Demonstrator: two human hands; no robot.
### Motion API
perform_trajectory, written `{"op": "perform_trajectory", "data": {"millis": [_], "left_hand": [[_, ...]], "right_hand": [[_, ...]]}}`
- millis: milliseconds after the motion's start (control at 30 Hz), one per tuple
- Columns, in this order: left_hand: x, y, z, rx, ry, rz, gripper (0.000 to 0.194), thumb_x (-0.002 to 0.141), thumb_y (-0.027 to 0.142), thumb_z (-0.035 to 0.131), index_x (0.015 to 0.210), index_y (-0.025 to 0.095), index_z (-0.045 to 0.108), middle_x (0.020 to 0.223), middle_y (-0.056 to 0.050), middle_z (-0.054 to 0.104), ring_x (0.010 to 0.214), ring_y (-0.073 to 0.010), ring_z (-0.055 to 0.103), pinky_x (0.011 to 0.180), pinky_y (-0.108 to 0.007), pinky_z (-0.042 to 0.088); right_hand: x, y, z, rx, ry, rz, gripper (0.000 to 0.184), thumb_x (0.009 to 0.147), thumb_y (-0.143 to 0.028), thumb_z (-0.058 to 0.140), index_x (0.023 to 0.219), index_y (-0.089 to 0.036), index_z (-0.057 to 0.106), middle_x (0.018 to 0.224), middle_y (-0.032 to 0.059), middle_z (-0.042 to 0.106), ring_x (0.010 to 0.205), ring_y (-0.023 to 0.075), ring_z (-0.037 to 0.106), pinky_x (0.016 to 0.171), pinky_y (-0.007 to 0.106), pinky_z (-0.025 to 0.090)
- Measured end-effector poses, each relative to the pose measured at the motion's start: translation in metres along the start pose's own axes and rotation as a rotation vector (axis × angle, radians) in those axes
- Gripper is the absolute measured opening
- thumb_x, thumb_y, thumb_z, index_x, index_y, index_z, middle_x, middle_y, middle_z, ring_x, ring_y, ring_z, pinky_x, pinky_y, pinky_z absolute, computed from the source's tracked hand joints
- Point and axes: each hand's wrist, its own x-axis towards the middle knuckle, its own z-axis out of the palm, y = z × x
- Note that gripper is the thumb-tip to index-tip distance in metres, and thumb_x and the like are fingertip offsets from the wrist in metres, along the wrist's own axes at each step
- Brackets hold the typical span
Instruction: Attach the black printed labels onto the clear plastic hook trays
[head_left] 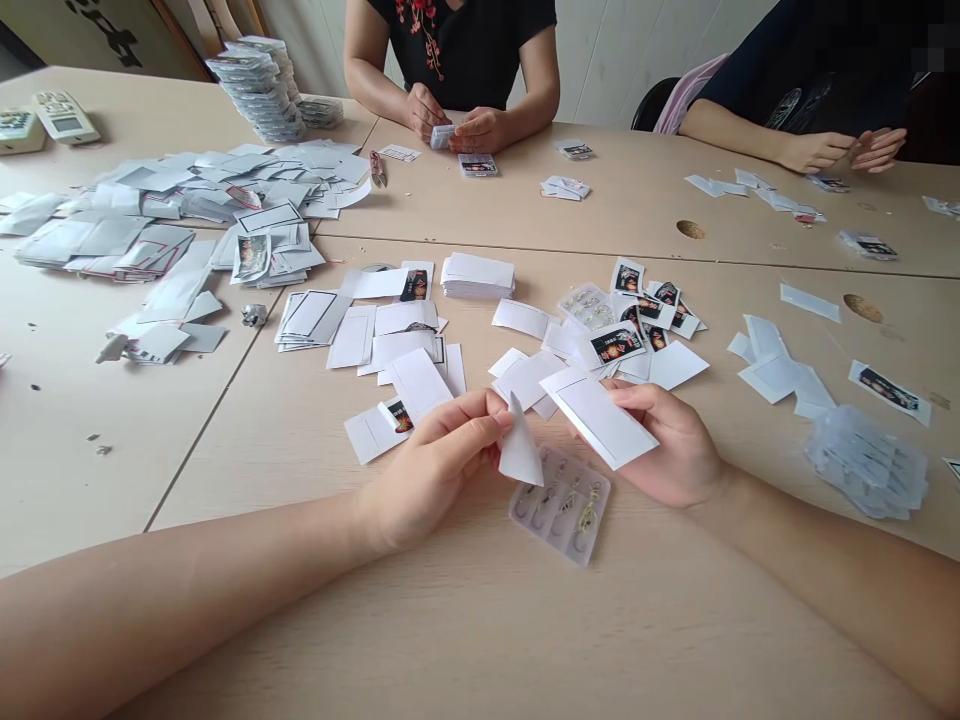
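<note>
My left hand (457,455) pinches a small curled piece of white paper (522,450) between thumb and fingers. In my right hand (667,440) is a white label sheet (600,415) with a dark printed line, held flat at its far edge. Beneath both hands, a clear plastic box (562,510) of fish hooks in compartments lies on the table, partly covered by the papers. Just beyond my hands are scattered white slips and dark printed labels (619,343). Another clear hook box (586,305) lies among them.
A large heap of white papers (187,200) covers the left side, with tall stacked packs (259,90) behind. Clear empty-looking boxes (866,460) are piled at right. Across the table (450,225), one person handles a small box (442,137); another sits at far right. Small scissors (377,169) lie near the heap.
</note>
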Motion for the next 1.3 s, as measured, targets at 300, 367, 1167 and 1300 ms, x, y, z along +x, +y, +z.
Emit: {"op": "perform_trajectory", "data": {"millis": [300,367,1167,1300], "left_hand": [[0.0,-0.001,0.0,-0.003,-0.005,0.001,0.02,0.09,0.027,0.052,0.073,0.016,0.05,0.069,0.001,0.052,0.066,-0.0108,0.047,0.065,-0.024,0.036],[0.0,-0.001,0.0,-0.003,-0.015,0.001,0.02,0.091,0.027,0.051,0.074,0.016,0.05,0.069,0.001,0.052,0.067,-0.0107,0.048,0.065,-0.024,0.036],[-0.011,-0.002,-0.005,0.613,-0.36,0.229,0.046,0.093,0.045,0.041,0.131,0.019,0.043,0.11,-0.01,0.049,0.09,-0.0193,0.049,0.081,-0.032,0.043],[-0.015,-0.01,0.0,1.197,-0.526,0.508,0.031,0.088,0.03,0.051,0.114,0.014,0.058,0.126,-0.015,0.051,0.114,-0.03,0.045,0.095,-0.04,0.036]], "right_hand": [[0.005,0.004,0.001,0.065,0.097,-0.097,0.045,0.091,-0.028,0.052,0.133,-0.042,0.042,0.071,-0.0054,0.064,0.074,0.0106,0.06,0.072,0.024,0.046],[0.004,0.005,0.0,-0.012,0.07,-0.097,0.051,0.091,-0.026,0.052,0.138,-0.039,0.037,0.079,-0.0028,0.067,0.082,0.0121,0.062,0.075,0.026,0.047],[-0.008,0.011,-0.003,-0.405,-0.138,-0.363,0.042,0.081,-0.02,0.046,0.12,-0.03,0.058,0.125,0.0019,0.054,0.124,0.0214,0.041,0.099,0.036,0.033],[-0.006,0.002,-0.001,-0.135,-0.148,-0.262,0.043,0.076,-0.019,0.046,0.116,-0.028,0.058,0.073,0.0005,0.06,0.077,0.0175,0.051,0.076,0.032,0.038]]}}
